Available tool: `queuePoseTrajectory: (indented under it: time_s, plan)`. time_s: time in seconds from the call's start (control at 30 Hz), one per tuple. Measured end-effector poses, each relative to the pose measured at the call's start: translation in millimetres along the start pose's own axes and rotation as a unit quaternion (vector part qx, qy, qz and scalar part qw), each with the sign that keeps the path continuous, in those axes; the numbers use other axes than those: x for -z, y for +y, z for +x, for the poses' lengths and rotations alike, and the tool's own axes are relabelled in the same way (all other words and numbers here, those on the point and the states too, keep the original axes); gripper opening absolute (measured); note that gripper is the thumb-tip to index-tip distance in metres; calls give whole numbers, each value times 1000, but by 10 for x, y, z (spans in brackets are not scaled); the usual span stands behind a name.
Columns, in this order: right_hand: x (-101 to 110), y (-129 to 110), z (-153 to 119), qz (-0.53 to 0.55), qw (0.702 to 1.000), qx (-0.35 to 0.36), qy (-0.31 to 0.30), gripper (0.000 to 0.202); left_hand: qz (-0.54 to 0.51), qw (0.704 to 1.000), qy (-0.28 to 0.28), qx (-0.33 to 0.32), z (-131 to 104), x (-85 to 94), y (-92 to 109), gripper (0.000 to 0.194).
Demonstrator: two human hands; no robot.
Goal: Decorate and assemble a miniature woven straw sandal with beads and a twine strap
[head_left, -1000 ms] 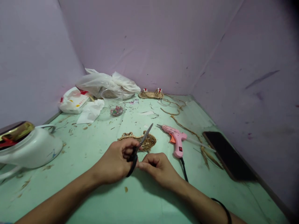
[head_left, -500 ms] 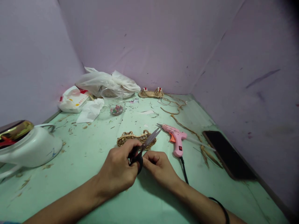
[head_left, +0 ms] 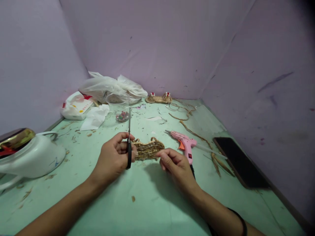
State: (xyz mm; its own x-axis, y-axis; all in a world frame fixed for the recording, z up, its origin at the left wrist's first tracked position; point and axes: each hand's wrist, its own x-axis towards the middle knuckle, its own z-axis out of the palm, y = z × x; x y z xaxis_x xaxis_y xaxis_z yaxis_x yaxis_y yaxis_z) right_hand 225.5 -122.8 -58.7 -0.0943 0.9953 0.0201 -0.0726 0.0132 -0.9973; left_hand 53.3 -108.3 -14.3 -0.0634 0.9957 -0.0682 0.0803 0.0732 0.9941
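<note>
My left hand [head_left: 114, 155] is closed round the black handles of a pair of scissors [head_left: 129, 149], whose blades point away from me, up the table. Just to its right lies a flat piece of brown braided cord [head_left: 149, 150], with small loops along its far edge. My right hand [head_left: 173, 164] has thumb and forefinger pinched together at the near right corner of this piece. Whatever sits between those fingertips, if anything, is too small to make out.
Right of my hands lies a pink glue gun [head_left: 185, 142]; a dark phone [head_left: 240, 162] is beyond it. Loose cord [head_left: 194, 132] trails behind. A white pot [head_left: 34, 157] stands left. Farther back are a cup of beads [head_left: 122, 116], plastic bags [head_left: 113, 88] and a finished-looking braided piece [head_left: 158, 98].
The scissors have swung from pointing right to pointing straight away, moving left with my left hand. My right hand has moved right and away from me, toward the braided piece's corner.
</note>
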Motion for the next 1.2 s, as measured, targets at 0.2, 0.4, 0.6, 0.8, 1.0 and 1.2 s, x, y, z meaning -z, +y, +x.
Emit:
queuePoseTrajectory:
  time_s: [0.2,0.4,0.6,0.8,1.0,1.2]
  plan:
    - [-85,-14,-30,12,999,31,-24,14,-69,986,-122,85,-37,-48,-26,39]
    - [-106,-28,-83,-90,993,77,-16,12,-15,990,-109,91,-121,-138,-63,40]
    - [-17,-82,-137,-236,946,205,-80,16,-2,990,-108,87,-143,-166,-62,38]
    - [-16,-117,-134,-16,984,25,-176,21,-33,947,-283,150,-85,-102,-130,36]
    - [-48,-48,-120,113,980,-7,-163,22,-12,959,-264,106,-99,-68,-68,36]
    - [54,-49,-4,183,983,1,18,32,29,999,-3,-25,101,252,150,40]
